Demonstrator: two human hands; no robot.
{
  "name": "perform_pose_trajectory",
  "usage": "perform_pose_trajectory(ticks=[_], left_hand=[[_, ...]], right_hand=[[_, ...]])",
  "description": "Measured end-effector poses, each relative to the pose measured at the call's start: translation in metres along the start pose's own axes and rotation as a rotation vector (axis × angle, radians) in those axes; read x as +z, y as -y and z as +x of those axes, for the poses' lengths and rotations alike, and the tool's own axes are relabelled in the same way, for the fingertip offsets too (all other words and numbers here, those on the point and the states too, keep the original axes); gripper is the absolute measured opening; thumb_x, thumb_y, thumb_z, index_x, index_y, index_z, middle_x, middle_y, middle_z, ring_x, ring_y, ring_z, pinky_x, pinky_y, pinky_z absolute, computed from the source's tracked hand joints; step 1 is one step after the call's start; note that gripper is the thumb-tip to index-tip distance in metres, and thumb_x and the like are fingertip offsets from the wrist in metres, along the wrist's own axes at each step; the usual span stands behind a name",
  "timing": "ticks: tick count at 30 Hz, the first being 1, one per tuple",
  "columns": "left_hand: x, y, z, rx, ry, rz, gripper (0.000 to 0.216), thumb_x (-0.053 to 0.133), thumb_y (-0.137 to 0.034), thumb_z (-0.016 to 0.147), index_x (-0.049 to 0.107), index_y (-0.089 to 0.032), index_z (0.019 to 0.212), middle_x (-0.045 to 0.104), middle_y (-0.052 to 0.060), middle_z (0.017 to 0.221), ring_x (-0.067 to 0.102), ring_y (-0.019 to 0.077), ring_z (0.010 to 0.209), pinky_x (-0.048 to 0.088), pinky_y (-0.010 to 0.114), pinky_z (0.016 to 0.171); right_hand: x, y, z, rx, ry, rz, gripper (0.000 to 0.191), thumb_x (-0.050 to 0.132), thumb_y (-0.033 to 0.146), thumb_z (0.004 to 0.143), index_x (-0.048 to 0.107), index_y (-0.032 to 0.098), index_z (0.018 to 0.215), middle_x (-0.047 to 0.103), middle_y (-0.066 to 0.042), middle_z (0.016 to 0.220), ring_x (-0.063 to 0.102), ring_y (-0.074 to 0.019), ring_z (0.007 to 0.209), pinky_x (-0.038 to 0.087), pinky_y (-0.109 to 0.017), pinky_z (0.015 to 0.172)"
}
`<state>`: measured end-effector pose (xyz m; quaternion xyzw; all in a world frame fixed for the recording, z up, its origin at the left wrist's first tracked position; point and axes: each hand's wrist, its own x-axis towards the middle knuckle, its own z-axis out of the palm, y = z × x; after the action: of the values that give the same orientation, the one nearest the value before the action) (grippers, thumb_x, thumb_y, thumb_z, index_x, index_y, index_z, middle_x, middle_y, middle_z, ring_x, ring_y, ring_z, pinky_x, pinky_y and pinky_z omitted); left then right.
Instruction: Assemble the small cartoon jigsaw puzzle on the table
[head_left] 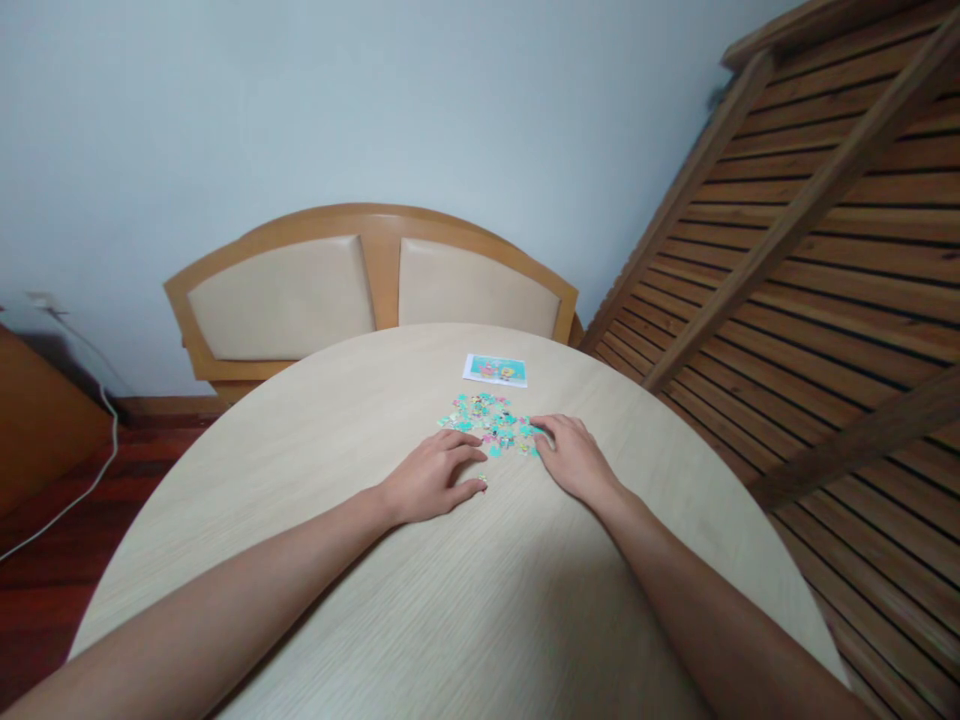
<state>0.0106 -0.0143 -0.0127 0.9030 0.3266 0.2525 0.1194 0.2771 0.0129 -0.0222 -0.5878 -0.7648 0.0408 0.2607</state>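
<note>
A loose spread of jigsaw puzzle pieces (480, 408), mostly turquoise with bits of yellow and pink, lies on a round pale wood table (465, 610). My left hand (435, 478) rests at the near left side of the pieces, fingers apart. By its thumb tip is a single puzzle piece (483, 484), nearer to me than the others. On the opposite side, my right hand (574, 455) reaches in with thumb and forefinger apart, their tips at the right edge of the spread. Whether those tips touch a piece is too small to make out.
Behind the pieces lies a small picture card (495, 370) with cartoon figures on turquoise. A padded wooden headboard (386, 270) stands against the wall past the table. Wooden slats (810, 250) lean at the right. A white cable (112, 440) hangs at the left.
</note>
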Motion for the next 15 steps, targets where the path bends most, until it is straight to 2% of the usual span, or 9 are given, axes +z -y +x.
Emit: perform_pose_trajectory(ticks=[4,8,15], left_hand=[[0.0,0.0,0.0,-0.012,0.001,-0.001,0.028,0.066,-0.036,0.092,0.067,-0.019,0.115,0.061,0.012,0.132,0.056,0.0273,0.123,0.045,0.046,0.108],[0.0,-0.001,0.0,-0.009,-0.003,-0.005,0.027,0.066,-0.036,0.092,0.067,-0.02,0.114,0.061,0.012,0.132,0.056,0.0276,0.124,0.045,0.046,0.108],[0.001,0.0,0.0,-0.01,-0.007,-0.012,0.028,0.065,-0.037,0.092,0.066,-0.021,0.115,0.06,0.012,0.132,0.055,0.0275,0.124,0.045,0.046,0.108]], right_hand=[[0.002,-0.005,0.001,-0.01,0.011,-0.009,0.031,0.054,0.025,0.095,0.07,0.022,0.122,0.069,-0.01,0.119,0.059,-0.0268,0.111,0.044,-0.042,0.098],[0.004,-0.006,0.003,-0.019,-0.006,0.021,0.025,0.06,0.03,0.092,0.074,0.025,0.112,0.07,-0.008,0.112,0.061,-0.0251,0.107,0.044,-0.041,0.099],[0.009,-0.017,0.01,-0.031,-0.026,0.127,0.017,0.063,0.029,0.089,0.075,0.022,0.1,0.072,-0.008,0.108,0.064,-0.0236,0.104,0.048,-0.039,0.097]])
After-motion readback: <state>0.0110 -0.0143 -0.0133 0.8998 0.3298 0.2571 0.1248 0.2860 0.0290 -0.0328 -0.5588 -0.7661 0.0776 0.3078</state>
